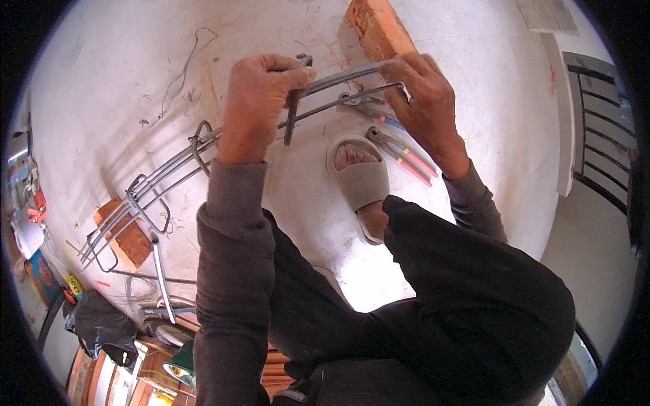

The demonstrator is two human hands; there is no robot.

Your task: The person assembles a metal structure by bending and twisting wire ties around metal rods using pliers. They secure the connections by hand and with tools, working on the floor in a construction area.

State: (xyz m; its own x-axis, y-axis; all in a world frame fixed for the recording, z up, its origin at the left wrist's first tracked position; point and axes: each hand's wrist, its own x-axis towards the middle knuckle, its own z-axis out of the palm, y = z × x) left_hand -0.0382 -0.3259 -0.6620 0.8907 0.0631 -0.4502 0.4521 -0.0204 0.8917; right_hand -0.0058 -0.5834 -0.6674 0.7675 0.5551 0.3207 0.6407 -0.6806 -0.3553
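Note:
A narrow cage of several long steel rebars point(170, 164) runs diagonally from the lower left up to my hands. Bent wire stirrups point(166, 215) loop round its left half. My left hand point(261, 95) is closed on another stirrup point(291, 122), whose dark leg hangs below my fingers beside the bars. Fingers curled, my right hand point(426, 98) grips the right end of the rebars; the exact hold is partly hidden. Below that hand lie two pairs of pincers, one with red handles point(406, 157) and one with blue-marked handles point(376, 111).
An orange brick point(381, 30) sits under the bars' right end, another brick point(124, 233) under the left. My sandalled foot point(357, 169) stands close below the bars. Loose wire point(179, 84) and clippings litter the pale floor. A black bag point(105, 325) lies lower left; a railing point(602, 128) is at right.

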